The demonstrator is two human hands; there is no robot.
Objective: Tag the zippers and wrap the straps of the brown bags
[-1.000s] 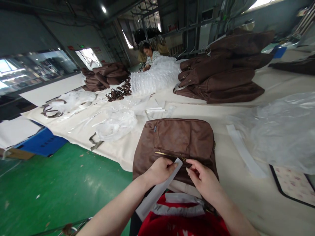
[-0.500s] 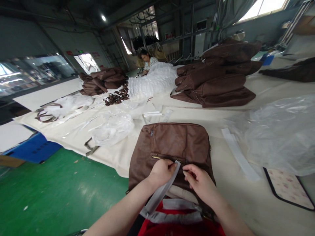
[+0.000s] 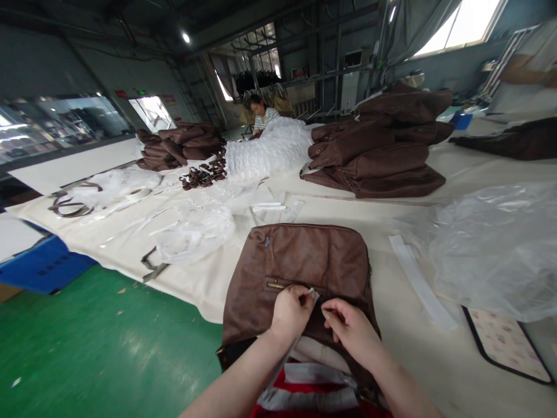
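Note:
A brown leather bag point(image 3: 313, 247) lies flat on the table in front of me, its zip pocket point(image 3: 276, 285) facing up. My left hand point(image 3: 290, 313) is closed over the bag's lower half, pinching the end of a pale wrapping strip point(image 3: 314, 296). Just to the right, my right hand point(image 3: 350, 325) has thumb and forefinger pressed together; whatever lies between them is too small to make out. Below the hands, nearest my body, are handles point(image 3: 307, 399) covered in pale grey wrapping. My left wrist and forearm hide much of the strip.
Piled brown bags point(image 3: 391, 168) stand behind on the right, with more brown bags point(image 3: 183, 145) at back left. Clear plastic point(image 3: 500, 249), a loose white strip point(image 3: 420, 281) and a black-edged patterned panel point(image 3: 507, 342) lie rightward. A person point(image 3: 265, 116) sits beyond the table.
My left hand has turned and shifted slightly right, covering more of the strip. The right hand stays close by. The view has shifted a little, and another person's arm shows at upper right.

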